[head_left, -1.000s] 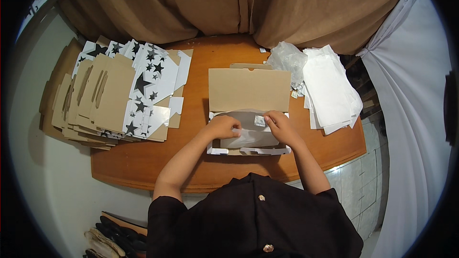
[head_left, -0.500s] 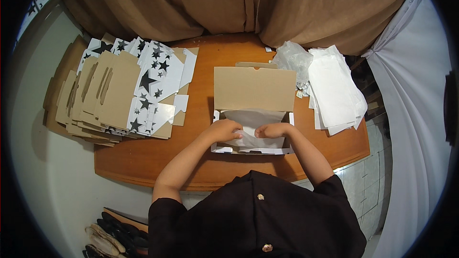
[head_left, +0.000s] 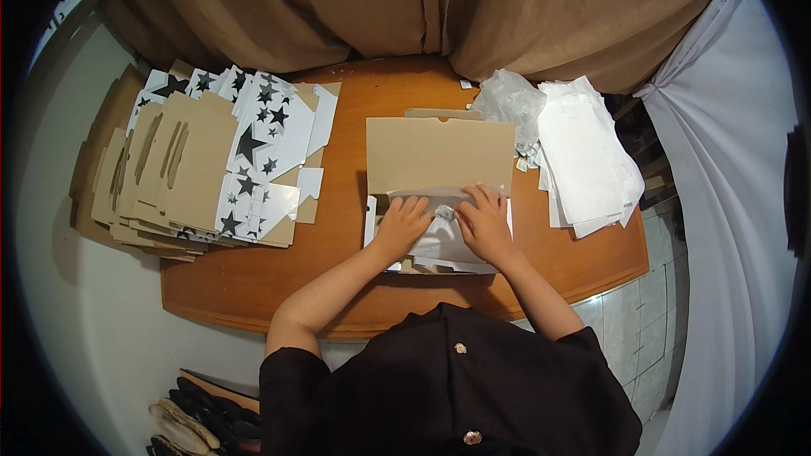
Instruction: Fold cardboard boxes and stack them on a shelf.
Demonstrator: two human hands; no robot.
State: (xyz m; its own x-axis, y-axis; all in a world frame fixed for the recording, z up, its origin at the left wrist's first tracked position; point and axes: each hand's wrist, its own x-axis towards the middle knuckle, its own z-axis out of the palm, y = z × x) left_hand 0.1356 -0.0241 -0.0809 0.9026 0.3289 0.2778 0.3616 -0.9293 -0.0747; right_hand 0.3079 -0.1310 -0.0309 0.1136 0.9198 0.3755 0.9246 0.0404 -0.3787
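Note:
A cardboard box stands on the table in front of me, its brown lid (head_left: 439, 154) raised at the far side. Thin white paper (head_left: 441, 243) lines the inside and covers whatever may lie under it. My left hand (head_left: 405, 228) rests on the left part of the paper, fingers stretched toward the lid. On the right part lies my right hand (head_left: 487, 226), its fingers spread apart. Between the two hands a small greyish patch (head_left: 445, 213) shows on the paper; I cannot make out what it is.
Flattened brown cardboard boxes (head_left: 198, 152), some printed with black stars, are stacked at the left of the wooden table (head_left: 338, 257). White paper sheets (head_left: 587, 152) lie at the right beside a clear plastic bag (head_left: 511, 105). Several shoes (head_left: 207, 418) sit low at the left.
Both hands have moved farther into the box toward the lid, and their fingers have spread flat on the paper. The far edge of the paper has come down.

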